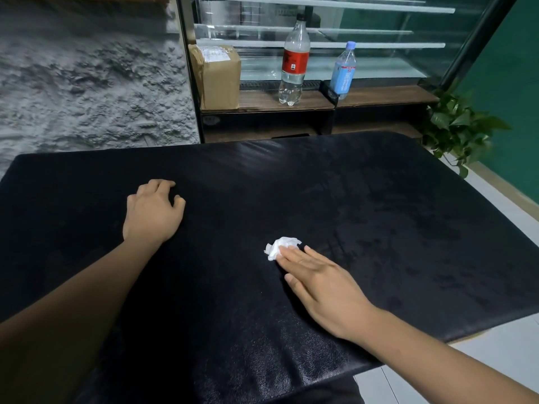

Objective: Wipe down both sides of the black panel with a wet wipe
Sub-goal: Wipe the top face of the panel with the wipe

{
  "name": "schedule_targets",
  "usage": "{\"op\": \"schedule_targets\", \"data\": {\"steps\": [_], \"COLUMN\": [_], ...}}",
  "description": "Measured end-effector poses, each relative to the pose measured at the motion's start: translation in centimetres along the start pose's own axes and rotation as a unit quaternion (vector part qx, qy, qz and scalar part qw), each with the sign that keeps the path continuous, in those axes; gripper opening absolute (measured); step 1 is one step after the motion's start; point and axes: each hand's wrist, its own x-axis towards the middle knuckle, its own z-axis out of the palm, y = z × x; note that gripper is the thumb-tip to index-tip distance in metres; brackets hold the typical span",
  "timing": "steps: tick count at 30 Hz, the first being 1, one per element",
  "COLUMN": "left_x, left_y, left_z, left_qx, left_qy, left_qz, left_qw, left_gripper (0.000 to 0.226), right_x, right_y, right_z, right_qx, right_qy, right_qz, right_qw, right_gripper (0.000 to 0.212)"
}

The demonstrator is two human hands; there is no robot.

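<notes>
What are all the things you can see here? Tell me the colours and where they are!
Black leathery panel: one, black, flat in front of the person.
Crumpled white wet wipe: one, white, on the panel, near the middle.
Clear plastic bottle with red label: one, clear, on the wooden ledge behind.
Clear plastic bottle with blue label: one, clear, right of the first.
Brown cardboard parcel: one, brown, ledge's left end.
Glass display case: one, clear, behind the bottles.
Green leafy plant: one, green, far right.
Left hand: one, resting on the panel, fingers curled.
Right hand: one, straight fingers pressing the wipe.
</notes>
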Motion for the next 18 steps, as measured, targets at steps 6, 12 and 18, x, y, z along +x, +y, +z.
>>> {"op": "schedule_targets", "data": {"steps": [6,12,18], "left_x": [0.0,0.1,0.0], "left_y": [-0.1,-0.1,0.0], "left_z": [0.1,0.0,-0.1], "left_qx": [0.002,-0.003,-0.003], "left_qy": [-0.003,-0.001,-0.004], "left_qz": [-0.001,-0.001,-0.002], "left_qw": [1.0,1.0,1.0], "left_gripper": [0.052,0.051,0.052], "right_x": [0.0,-0.3,-1.4], "right_y": [0.3,2.4,5.1], "right_z": [-0.5,-1.6,-3.0], "right_qx": [0.014,0.009,0.008], "right_qy": [0.003,0.017,0.03], "right_qz": [0.01,0.05,0.1], "right_qw": [1.0,0.999,0.994], "right_gripper": [0.047,0.046,0.046]}}
